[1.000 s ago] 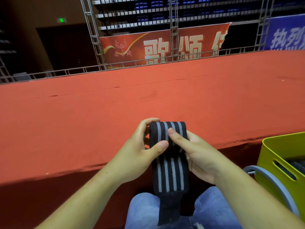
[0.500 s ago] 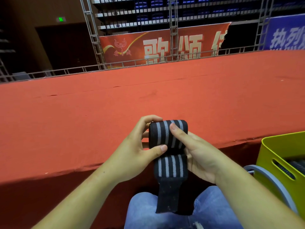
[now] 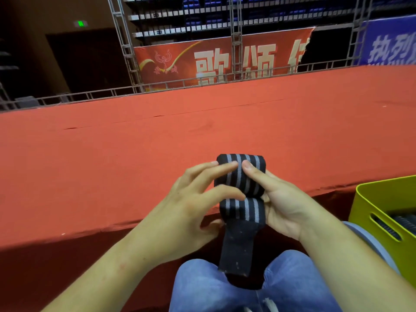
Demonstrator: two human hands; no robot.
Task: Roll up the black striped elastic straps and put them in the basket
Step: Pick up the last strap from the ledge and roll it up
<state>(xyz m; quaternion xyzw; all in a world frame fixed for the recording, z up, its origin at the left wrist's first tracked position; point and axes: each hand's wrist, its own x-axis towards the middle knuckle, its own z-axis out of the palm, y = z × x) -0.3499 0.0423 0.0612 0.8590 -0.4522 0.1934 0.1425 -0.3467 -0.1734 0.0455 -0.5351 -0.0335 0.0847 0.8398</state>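
One black striped strap (image 3: 239, 176), mostly rolled, sits over the near edge of the red platform (image 3: 135, 154), its plain tail hanging below. The left hand (image 3: 191, 210) pinches the roll between thumb and fingers. The right hand (image 3: 281, 203) cups it, thumb on top. The yellow basket (image 3: 369, 212) stands to the right, below that edge.

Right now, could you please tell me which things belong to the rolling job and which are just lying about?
Job: striped strap, left hand, right hand, yellow basket.
Lying about: red platform, red banner, metal truss.
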